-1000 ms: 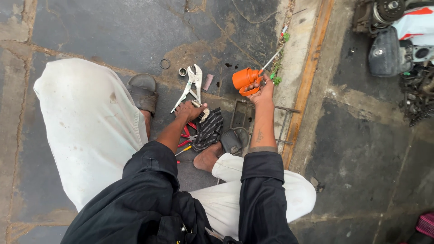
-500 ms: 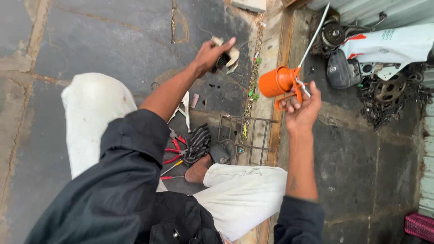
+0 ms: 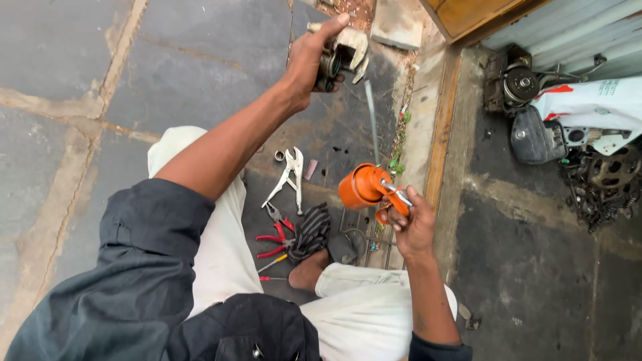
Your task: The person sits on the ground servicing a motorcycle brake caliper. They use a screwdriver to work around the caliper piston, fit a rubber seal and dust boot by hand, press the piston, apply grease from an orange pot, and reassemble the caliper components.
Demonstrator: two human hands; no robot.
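Two bare hands work above a floor (image 3: 80, 73) of rough grey stone slabs with pale, gritty joints. Nearest, dark cloth sleeves and pale trousers frame a sandalled foot, and beside it lie red-handled pliers (image 3: 274, 242) next to a striped, crumpled rag (image 3: 309, 232). Just beyond them rest bright steel locking pliers (image 3: 287, 175), long and curved, with a small metal ring just by their jaws. The right hand (image 3: 413, 228) is wrapped around the trigger handle of an orange oil can (image 3: 362, 187) — round, smooth, glossy-painted — whose thin straight metal spout (image 3: 371, 117) points up and away toward the other hand. Farther off, the left hand (image 3: 311, 53) is raised at arm's length, fingers closed around a small metal part (image 3: 342, 57), dull grey and lumpy with a dark round opening, thumb stretched out above it. At the far right sit greasy engine pieces (image 3: 525, 87), a chain sprocket — toothed, rusty — and a white sack.
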